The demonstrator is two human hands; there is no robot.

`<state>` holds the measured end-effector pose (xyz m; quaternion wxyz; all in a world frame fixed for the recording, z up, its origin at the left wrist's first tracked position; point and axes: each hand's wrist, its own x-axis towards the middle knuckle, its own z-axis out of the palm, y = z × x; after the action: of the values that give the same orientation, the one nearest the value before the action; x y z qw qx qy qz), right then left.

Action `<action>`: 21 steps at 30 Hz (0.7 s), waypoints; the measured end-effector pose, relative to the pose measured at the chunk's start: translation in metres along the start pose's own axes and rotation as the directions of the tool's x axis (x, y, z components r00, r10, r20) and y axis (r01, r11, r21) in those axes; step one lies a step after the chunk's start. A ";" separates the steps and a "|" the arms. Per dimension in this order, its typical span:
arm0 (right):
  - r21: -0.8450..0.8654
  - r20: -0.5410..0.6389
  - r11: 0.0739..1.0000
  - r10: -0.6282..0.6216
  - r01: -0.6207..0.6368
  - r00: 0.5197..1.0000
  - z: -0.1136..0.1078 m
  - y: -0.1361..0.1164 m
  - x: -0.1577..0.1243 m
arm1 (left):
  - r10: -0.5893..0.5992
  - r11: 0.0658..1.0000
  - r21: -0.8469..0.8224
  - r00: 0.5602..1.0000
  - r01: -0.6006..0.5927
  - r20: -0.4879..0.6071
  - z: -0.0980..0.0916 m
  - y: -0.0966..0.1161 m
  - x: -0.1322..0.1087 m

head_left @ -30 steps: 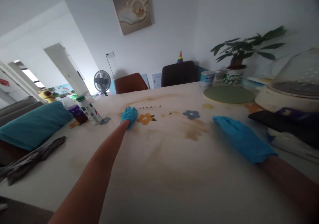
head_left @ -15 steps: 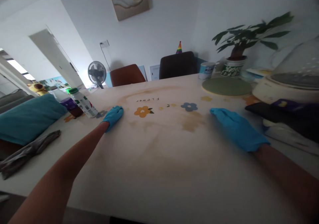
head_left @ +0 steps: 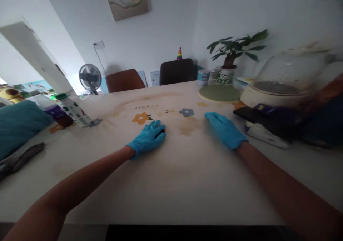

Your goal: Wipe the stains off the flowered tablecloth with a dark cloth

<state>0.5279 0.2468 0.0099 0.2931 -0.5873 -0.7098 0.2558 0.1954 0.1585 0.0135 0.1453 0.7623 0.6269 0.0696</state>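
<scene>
Both hands wear blue gloves. My left hand [head_left: 148, 138] rests on the pale tablecloth [head_left: 160, 187] just in front of the printed orange flower. Its fingers bend over something small and dark, of which only a sliver shows between thumb and forefinger; I cannot make out what it is. My right hand [head_left: 224, 129] lies flat on the cloth at the right, fingers stretched forward, with nothing seen in it. Brownish stains mark the cloth between the hands and behind them.
At the left stand a green-capped bottle [head_left: 76, 110] and a purple-labelled bottle [head_left: 59, 115]; a grey cloth [head_left: 21, 159] lies nearer. Back right are a round green mat [head_left: 219, 93], a can [head_left: 203, 77], a potted plant [head_left: 226, 75] and a domed appliance [head_left: 278, 87].
My left hand has slid rightward over the cloth, from beside the bottles to near the orange flower. My right hand stays by the same spot. The view has turned somewhat right.
</scene>
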 end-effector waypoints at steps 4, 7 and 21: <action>0.027 -0.031 0.999 -0.032 0.033 0.999 0.003 0.009 0.003 | 0.154 0.988 -0.017 0.985 -0.153 0.078 0.014 0.051 0.033; 0.066 -0.075 0.998 -0.007 0.012 0.997 0.007 0.013 0.007 | 0.265 0.964 0.005 0.960 -0.266 0.087 0.024 0.080 0.059; 0.105 -0.085 0.993 -0.043 0.052 0.995 0.013 0.024 0.013 | 0.376 0.924 0.049 0.924 -0.380 0.076 0.024 0.093 0.121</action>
<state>0.5330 0.2635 -0.0143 0.3595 -0.5636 -0.6960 0.2620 0.3143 0.2572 0.0101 0.1254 0.8748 0.4651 0.0516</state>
